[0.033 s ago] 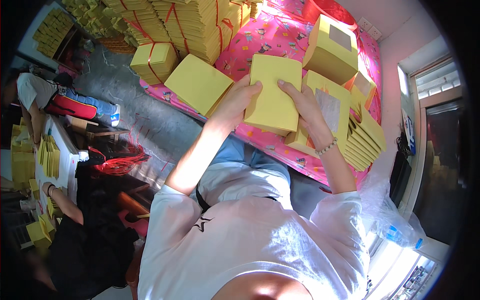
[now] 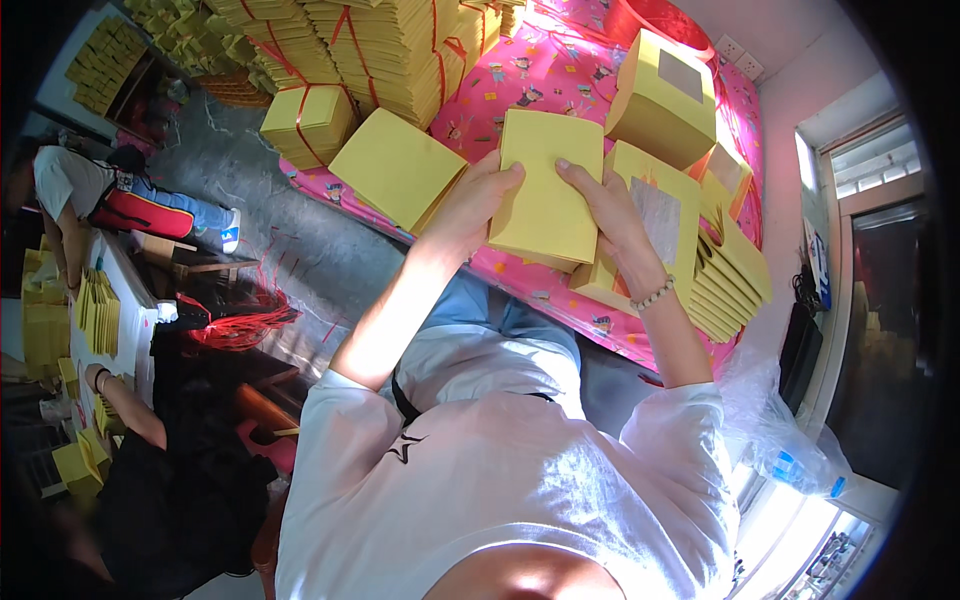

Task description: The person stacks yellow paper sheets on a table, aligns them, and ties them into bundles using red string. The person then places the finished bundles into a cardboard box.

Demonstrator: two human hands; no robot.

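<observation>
Between my two hands stands a thick stack of yellow folded paper (image 2: 548, 185), its broad face toward me. My left hand (image 2: 475, 205) grips its left edge, thumb on the front. On the right edge my right hand (image 2: 607, 208), with a beaded bracelet at the wrist, closes the same way. The fingers behind the stack are hidden. Left of it lies another yellow paper stack (image 2: 397, 165), partly behind my left hand. To the right, a yellow stack with a grey patch (image 2: 657, 222) lies partly behind my right hand.
A pink patterned cloth (image 2: 525, 85) covers the surface. Tall yellow bundles (image 2: 385, 60) tied with red cord stand at the back left. At the right are a large yellow stack (image 2: 665, 95) and fanned yellow pieces (image 2: 725, 285). Two people work at a white table (image 2: 135, 310) on the left.
</observation>
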